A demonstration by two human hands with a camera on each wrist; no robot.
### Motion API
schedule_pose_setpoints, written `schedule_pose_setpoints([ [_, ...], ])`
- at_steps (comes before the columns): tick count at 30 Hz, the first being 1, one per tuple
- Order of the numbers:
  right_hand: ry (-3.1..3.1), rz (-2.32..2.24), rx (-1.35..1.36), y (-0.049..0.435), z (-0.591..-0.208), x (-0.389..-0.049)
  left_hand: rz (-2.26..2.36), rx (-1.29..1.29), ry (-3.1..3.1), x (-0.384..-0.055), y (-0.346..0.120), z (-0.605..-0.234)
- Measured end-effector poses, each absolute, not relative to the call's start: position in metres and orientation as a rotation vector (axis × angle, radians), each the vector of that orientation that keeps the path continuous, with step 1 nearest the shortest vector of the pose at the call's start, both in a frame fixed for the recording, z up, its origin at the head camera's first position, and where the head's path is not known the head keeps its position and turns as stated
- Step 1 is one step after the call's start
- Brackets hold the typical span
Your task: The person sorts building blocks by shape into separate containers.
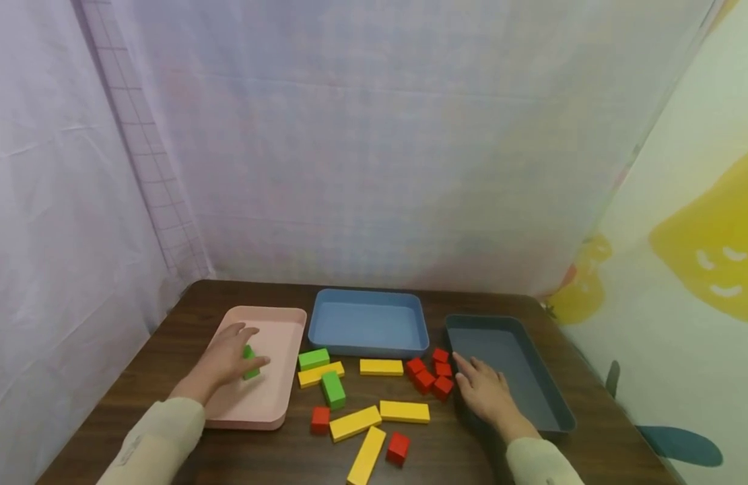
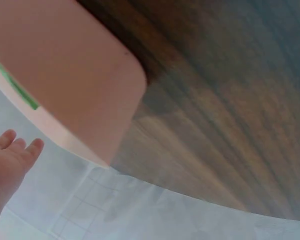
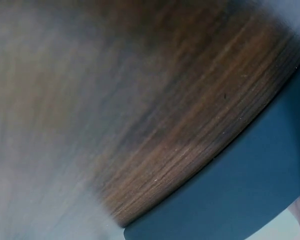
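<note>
My left hand (image 1: 223, 353) hovers over the pink tray (image 1: 273, 394) with its fingers spread. Below the fingers, a green block (image 1: 251, 370) sits in that tray, partly hidden by the hand. The left wrist view shows the hand (image 2: 10, 162) apart from the green block (image 2: 19, 89), which peeks over the tray's rim. On the right, my right hand (image 1: 485, 394) reaches over the near-left edge of the dark tray (image 1: 531, 364), its fingers extended beside several red cubes (image 1: 442, 386). I see nothing held in it.
A blue tray (image 1: 367, 323) stands at the back middle. Several yellow blocks (image 1: 404, 411), two green blocks (image 1: 333, 389) and two separate red cubes (image 1: 398, 448) lie between the side trays on the brown table (image 1: 277, 458). Cloth (image 1: 374, 168) hangs behind the table.
</note>
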State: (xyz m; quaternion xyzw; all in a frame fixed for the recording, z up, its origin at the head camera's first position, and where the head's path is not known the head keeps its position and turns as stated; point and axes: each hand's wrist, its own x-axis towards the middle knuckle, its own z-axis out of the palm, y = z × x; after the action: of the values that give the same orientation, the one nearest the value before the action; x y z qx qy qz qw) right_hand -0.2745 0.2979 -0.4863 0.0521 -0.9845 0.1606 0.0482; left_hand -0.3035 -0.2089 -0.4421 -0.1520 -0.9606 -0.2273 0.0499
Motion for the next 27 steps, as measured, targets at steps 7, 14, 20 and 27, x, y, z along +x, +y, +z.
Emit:
schedule_pose_setpoints([
  [7, -2.908, 0.476, 0.193, 0.308, -0.480, -0.273, -0.689, -0.486, -2.956, -0.308, -0.195, -0.436],
  [14, -2.947, 0.428, 0.114, 0.372, -0.463, -0.261, -0.712, -0.511, -2.961, -0.307, -0.184, -0.434],
  [20, -3.044, 0.396, 0.020, 0.409, -0.467, -0.247, -0.688, -0.533, -2.942, -0.304, -0.184, -0.436],
  [27, -3.050, 0.390, 0.076, 0.405, -0.477, -0.249, -0.702, -0.502, -2.954, -0.297, -0.187, -0.434],
])
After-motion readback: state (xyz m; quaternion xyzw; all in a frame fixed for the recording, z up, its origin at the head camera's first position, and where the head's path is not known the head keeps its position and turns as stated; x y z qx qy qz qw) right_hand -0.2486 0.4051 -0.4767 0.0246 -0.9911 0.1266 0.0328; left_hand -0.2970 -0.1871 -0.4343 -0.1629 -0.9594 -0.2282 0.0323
